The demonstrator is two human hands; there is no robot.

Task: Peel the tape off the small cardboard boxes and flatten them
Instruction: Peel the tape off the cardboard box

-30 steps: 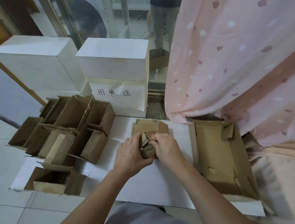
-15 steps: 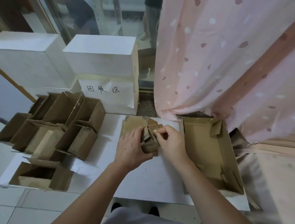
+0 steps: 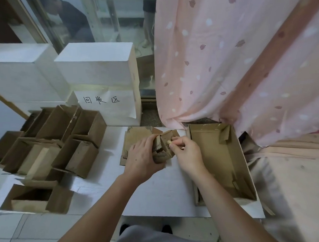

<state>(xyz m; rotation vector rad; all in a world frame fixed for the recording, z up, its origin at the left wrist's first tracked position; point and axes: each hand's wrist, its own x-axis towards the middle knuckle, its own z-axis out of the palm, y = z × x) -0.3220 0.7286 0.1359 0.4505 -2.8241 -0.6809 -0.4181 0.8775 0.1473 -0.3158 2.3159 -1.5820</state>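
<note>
With the left hand (image 3: 144,156) gripping the small box (image 3: 162,145) and the right hand (image 3: 185,152) pinching the tape (image 3: 168,142), a hard pull may tear the cardboard.

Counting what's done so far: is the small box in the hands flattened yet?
Not yet. The small box still stands with walls apart, gripped by the left hand; the right hand pinches a bit of tape.
</note>
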